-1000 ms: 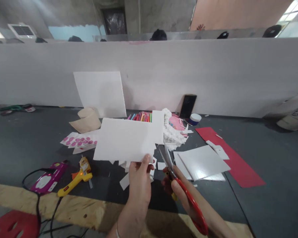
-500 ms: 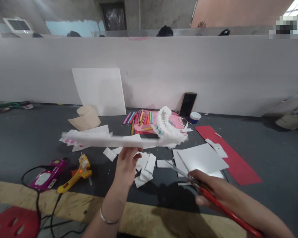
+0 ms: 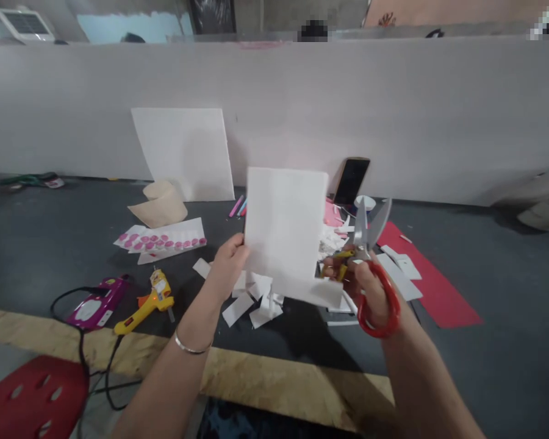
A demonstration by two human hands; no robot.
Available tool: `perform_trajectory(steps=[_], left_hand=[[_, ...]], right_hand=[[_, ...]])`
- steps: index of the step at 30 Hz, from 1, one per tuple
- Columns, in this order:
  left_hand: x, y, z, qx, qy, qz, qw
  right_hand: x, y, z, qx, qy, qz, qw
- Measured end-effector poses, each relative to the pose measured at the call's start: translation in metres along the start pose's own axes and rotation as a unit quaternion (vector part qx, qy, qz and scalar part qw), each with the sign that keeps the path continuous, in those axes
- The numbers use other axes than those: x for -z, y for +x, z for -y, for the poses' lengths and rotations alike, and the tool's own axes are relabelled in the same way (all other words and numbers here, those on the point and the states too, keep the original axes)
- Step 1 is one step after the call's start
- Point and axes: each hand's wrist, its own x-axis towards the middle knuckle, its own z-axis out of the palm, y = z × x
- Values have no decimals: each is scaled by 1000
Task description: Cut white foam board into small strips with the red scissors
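Note:
A white foam board [image 3: 283, 225] with a notch cut from its lower right stands upright above the table, pinched at its left edge by my left hand [image 3: 229, 262]. My right hand [image 3: 370, 286] grips red-handled scissors [image 3: 363, 244] with the blades spread and pointing up, just right of the board. Its fingers are close to the board's lower right strip; contact is unclear. Behind the board, a white textured piece [image 3: 332, 241] is mostly hidden. Below it lie several cut white scraps [image 3: 251, 299].
At left are a yellow glue gun [image 3: 149, 302], a purple device [image 3: 96, 305] with cords and paper with pink dots [image 3: 160, 238]. A phone [image 3: 352, 180] leans on the white partition [image 3: 274, 103]. Red sheet [image 3: 439, 286] at right; white board [image 3: 187, 152] and beige strip [image 3: 160, 204] behind.
The white board has turned from edge-on to facing me, now hiding the markers and most of the textured piece. My right hand has risen beside it, with the scissors' blades now spread and upward.

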Motion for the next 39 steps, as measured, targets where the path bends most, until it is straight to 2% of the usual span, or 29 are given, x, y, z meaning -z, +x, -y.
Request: perform_trajectory(steps=[2,5,8,12,16,19,21,23,25,28,31,33,35,39], left_hand=[[0,0,-2,6,8,64,998],[0,2,-3,17,-15,87,996],[-1,5,-2,35,-69,87,993],[-4,2,3,58,-205,29,977],[-17,-24,16,105,-327,-28,939],[-38,-50,24,127,-327,23,936],[-51,-61,26,129,-304,25,944],[-59,-62,25,130,-289,9,948],[-60,-58,22,128,-290,-15,948],[-53,-50,17,123,-295,-43,947],[-47,-46,13,116,-295,-58,947],[-47,-46,10,111,-301,-58,945],[-51,-49,8,109,-309,-42,944],[-61,-56,3,115,-305,-6,945]], right_hand=[[-16,5,-6,-26,61,19,998],[-31,5,-13,-57,79,-8,995],[-41,2,-19,-53,85,-67,993],[-52,1,-21,-27,92,-139,986],[-60,2,-18,15,124,-199,972],[-68,4,-16,22,123,-218,968],[-71,3,-17,5,112,-214,970],[-68,1,-17,-13,100,-191,976],[-55,-5,-15,-30,91,-144,985],[-21,-25,-10,-67,48,-15,997],[18,-52,-4,-106,-33,131,985],[33,-68,-1,-132,-100,168,972],[36,-77,1,-148,-158,180,959],[19,-74,5,-127,-217,199,947]])
